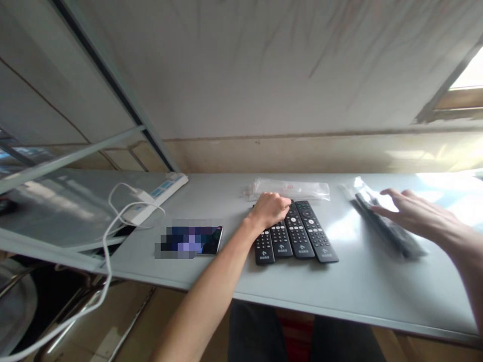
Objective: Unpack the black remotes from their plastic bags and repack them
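Note:
Several black remote controls (302,234) lie side by side on the grey table (358,286). My left hand (269,208) rests on their far ends with the fingers curled down over the tops of the leftmost remotes. My right hand (415,213) hovers with fingers stretched out over a remote in a clear plastic bag (392,234) to the right, touching or just above it; the hand is blurred.
A clear plastic bag (290,189) lies behind the remotes. A phone (196,240) lies to the left, with a white power strip (156,197) and white cable (109,241) beyond it. A metal frame (68,158) stands at the left; the wall runs behind the table.

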The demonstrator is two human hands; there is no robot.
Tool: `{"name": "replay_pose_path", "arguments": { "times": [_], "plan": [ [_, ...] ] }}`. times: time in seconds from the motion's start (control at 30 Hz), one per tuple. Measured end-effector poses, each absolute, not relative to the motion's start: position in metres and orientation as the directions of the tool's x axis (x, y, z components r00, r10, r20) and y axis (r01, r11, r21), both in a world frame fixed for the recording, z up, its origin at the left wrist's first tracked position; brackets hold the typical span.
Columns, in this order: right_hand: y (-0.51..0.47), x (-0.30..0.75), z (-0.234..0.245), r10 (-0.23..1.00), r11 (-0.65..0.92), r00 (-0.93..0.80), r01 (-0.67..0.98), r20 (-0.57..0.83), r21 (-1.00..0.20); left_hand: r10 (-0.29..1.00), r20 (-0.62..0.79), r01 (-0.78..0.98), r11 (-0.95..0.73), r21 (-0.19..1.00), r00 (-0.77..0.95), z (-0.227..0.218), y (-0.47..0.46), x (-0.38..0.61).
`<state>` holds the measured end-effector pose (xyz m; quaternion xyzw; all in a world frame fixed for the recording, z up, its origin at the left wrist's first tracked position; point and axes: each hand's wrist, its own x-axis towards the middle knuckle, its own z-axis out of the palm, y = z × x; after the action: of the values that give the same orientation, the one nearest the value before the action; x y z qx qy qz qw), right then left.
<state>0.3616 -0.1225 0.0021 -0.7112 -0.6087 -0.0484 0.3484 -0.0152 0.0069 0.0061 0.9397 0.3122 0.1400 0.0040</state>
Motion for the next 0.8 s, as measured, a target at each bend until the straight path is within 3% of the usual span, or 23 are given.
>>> {"name": "replay_pose_path", "arguments": {
  "times": [0.17, 0.27, 0.4, 0.47, 0.57, 0.67, 0.8],
  "plan": [
    [-0.131, 0.353, -0.010, 0.928, -0.137, 0.258, 0.906, 0.268, -0.399, 0.598, 0.241, 0.578, -0.801, 0.156, 0.765, 0.009, 0.007, -0.015],
    [-0.124, 0.355, -0.002, 0.936, -0.111, 0.241, 0.893, 0.256, -0.436, 0.599, 0.239, 0.582, -0.800, 0.146, 0.764, 0.008, 0.007, -0.016],
    [-0.121, 0.349, 0.029, 0.902, -0.206, 0.344, 0.875, 0.263, -0.439, 0.583, 0.265, 0.568, -0.811, 0.140, 0.768, 0.006, 0.008, -0.017],
    [-0.115, 0.328, 0.048, 0.898, -0.123, 0.298, 0.876, 0.323, -0.465, 0.582, 0.335, 0.551, -0.812, 0.192, 0.741, 0.007, 0.008, -0.017],
    [-0.097, 0.278, 0.063, 0.903, 0.152, 0.116, 0.815, 0.414, -0.559, 0.621, 0.446, 0.510, -0.784, 0.354, 0.645, 0.010, 0.006, -0.018],
    [-0.078, 0.229, 0.054, 0.874, 0.414, -0.110, 0.680, 0.474, -0.605, 0.677, 0.450, 0.459, -0.731, 0.505, 0.582, 0.012, 0.003, -0.019],
    [-0.071, 0.200, 0.023, 0.844, 0.497, -0.171, 0.607, 0.509, -0.620, 0.688, 0.445, 0.351, -0.697, 0.626, 0.573, 0.012, 0.000, -0.017]
  ]
}}
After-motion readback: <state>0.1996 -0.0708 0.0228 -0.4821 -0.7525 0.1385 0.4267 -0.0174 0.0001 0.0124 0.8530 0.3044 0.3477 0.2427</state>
